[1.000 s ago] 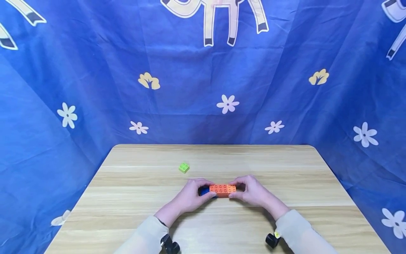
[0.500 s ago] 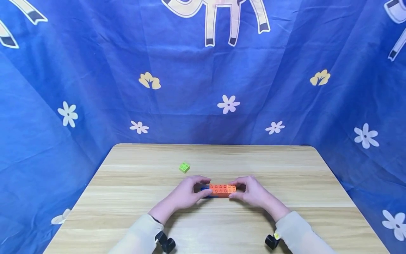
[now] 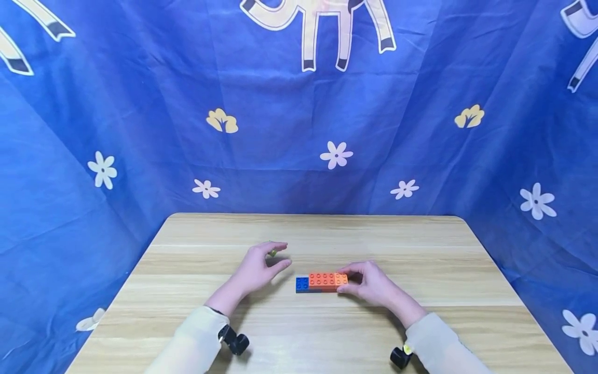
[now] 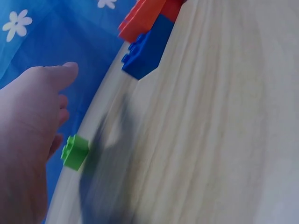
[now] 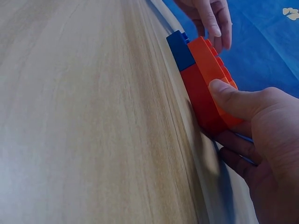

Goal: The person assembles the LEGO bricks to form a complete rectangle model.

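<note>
A block stack lies on the table: a blue brick point(image 3: 302, 283) and a red brick point(image 5: 202, 95) form the lower layer. On top sit a red-orange brick point(image 3: 322, 280) and a lighter orange brick point(image 3: 341, 279) at the right end. My right hand point(image 3: 372, 283) pinches that right end between thumb and fingers. Away from the stack, my left hand point(image 3: 254, 268) hovers with thumb and fingers apart, holding nothing. Just beyond it is a small green brick point(image 4: 75, 151), mostly hidden by the fingers in the head view but standing apart from the hand in the left wrist view.
The wooden table point(image 3: 397, 239) carries the bricks, its far edge close to a blue curtain point(image 3: 280, 187) with printed flowers and animals. Small black cameras are strapped at the left wrist point(image 3: 233, 340) and the right wrist point(image 3: 401, 357).
My left hand has let go of the stack's left end and moved left and away toward the green brick, uncovering the blue brick. The right hand and stack stay about where they were.
</note>
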Demonstrator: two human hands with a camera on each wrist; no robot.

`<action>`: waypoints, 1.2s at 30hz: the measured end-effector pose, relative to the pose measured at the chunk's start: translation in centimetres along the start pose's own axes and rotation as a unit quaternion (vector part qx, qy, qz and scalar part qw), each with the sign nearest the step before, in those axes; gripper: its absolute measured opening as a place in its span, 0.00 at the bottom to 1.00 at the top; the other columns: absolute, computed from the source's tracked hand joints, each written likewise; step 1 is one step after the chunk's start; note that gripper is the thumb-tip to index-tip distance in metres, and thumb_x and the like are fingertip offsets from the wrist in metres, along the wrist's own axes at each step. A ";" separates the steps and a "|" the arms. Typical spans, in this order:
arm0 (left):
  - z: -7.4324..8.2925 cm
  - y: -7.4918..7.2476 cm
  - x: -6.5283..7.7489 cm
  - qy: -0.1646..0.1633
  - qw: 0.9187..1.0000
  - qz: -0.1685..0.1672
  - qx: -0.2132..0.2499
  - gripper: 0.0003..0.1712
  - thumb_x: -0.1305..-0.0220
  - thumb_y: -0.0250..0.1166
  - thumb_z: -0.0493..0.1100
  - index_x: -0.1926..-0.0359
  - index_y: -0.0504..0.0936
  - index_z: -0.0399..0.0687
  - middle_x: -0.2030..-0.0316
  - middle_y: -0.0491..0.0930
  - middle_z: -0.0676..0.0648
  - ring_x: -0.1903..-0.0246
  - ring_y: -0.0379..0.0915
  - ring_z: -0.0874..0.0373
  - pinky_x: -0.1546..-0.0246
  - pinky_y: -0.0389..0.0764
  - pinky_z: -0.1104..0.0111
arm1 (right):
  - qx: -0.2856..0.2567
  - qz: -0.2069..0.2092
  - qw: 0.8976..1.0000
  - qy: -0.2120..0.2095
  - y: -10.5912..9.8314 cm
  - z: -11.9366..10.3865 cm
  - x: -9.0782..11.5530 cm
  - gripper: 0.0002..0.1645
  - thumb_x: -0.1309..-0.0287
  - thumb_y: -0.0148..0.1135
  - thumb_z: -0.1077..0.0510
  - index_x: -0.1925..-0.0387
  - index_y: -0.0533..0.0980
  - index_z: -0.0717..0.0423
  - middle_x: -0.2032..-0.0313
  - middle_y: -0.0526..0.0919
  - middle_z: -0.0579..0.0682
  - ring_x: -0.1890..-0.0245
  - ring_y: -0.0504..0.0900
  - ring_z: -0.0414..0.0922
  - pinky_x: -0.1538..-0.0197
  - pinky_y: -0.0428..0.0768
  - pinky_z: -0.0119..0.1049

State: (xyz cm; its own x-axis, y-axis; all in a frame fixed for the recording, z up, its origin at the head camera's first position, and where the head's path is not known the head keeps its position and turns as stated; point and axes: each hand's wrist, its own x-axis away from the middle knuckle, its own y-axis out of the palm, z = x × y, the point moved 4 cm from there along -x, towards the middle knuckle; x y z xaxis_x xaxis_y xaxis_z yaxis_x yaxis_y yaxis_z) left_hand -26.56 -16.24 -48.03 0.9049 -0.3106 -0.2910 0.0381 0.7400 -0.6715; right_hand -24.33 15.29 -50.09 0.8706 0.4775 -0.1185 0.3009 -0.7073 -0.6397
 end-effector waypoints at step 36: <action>-4.3 -0.1 -1.4 -0.071 0.987 0.064 -0.126 0.30 0.31 0.72 0.53 0.39 0.83 0.34 0.43 0.83 0.33 0.40 0.77 0.36 0.35 0.75 0.46 | -0.002 0.005 1.000 -0.006 0.1 0.8 -0.2 0.28 0.45 0.81 0.41 0.46 0.87 0.49 0.51 0.90 0.42 0.49 0.85 0.43 0.39 0.81 0.50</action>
State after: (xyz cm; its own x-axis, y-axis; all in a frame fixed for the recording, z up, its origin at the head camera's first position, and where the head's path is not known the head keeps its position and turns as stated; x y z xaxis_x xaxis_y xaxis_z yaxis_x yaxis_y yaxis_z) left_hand -29.68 -18.44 -50.43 0.9467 -0.1240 -0.2973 -0.1705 0.5899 -0.7892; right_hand -24.74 15.53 -50.76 0.8689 0.4767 -0.1330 0.2940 -0.7133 -0.6362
